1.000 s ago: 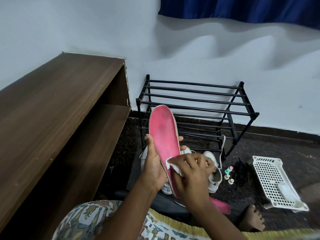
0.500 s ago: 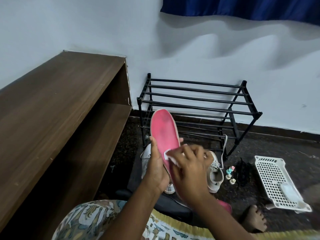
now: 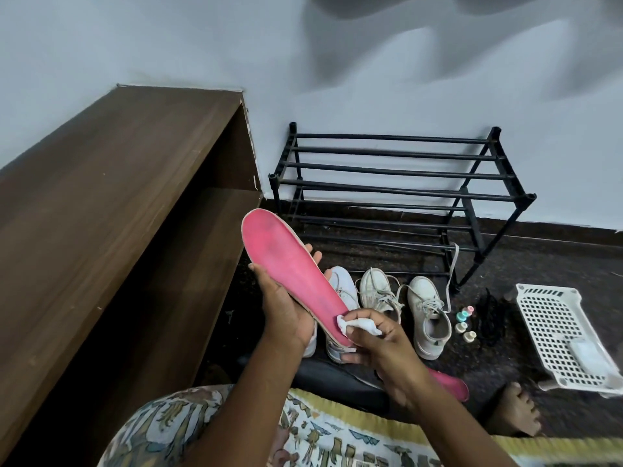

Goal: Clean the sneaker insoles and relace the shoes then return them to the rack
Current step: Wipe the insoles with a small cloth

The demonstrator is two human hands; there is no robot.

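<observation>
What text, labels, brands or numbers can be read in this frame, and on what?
None can be read.
Pink insole in the left hand: stains only, no print visible.
White sneakers: no logo or label shows.
Small bottles by the white basket: too small to tell any label.
Patterned clothing: drawn figures, no letters.
White cloth in the right hand: blank.

Bare forearms, a bare foot (image 3: 515, 412), and a patterned garment (image 3: 323, 436) with yellow trim.
</observation>
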